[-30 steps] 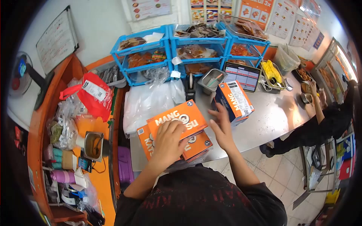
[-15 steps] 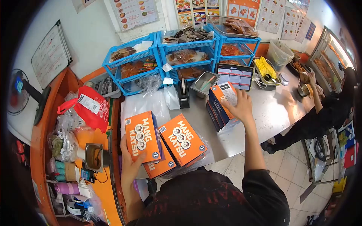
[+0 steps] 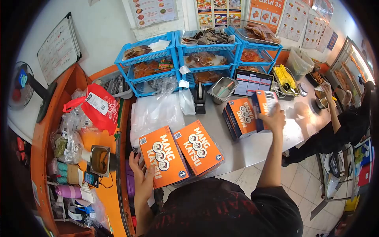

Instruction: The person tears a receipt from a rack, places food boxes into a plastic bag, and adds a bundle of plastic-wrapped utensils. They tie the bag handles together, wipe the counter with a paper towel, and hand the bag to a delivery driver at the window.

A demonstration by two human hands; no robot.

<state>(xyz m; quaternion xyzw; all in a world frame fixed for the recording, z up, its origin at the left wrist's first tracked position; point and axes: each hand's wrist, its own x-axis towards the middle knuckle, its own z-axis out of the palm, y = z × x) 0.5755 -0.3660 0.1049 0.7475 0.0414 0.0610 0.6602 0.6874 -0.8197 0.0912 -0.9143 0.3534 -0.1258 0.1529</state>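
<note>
My right hand [image 3: 275, 119] grips a blue-and-orange Mang Katsu meal box [image 3: 267, 103], thumb and fingers around its near end. Beside it, on the steel counter, stands a stack of similar boxes [image 3: 241, 117]. My left hand [image 3: 143, 173] is at the left edge of another orange Mang Katsu box [image 3: 162, 157], its fingers apart and nothing gripped. That box lies flat alongside a second orange box [image 3: 198, 147] near the counter's front edge, with clear plastic showing around them.
Blue stacked baskets [image 3: 205, 49] of packed food line the wall. In front stand a tape dispenser [image 3: 200, 98], a metal container [image 3: 223, 89], a tablet [image 3: 252, 82] and plastic bags [image 3: 156, 114]. A red bag [image 3: 100, 106] sits left. Another person [image 3: 347, 114] works at right.
My right hand has taken a box off the back stack and moved it right. The left box now lies flat over the lower one, and my left hand has let go of it.
</note>
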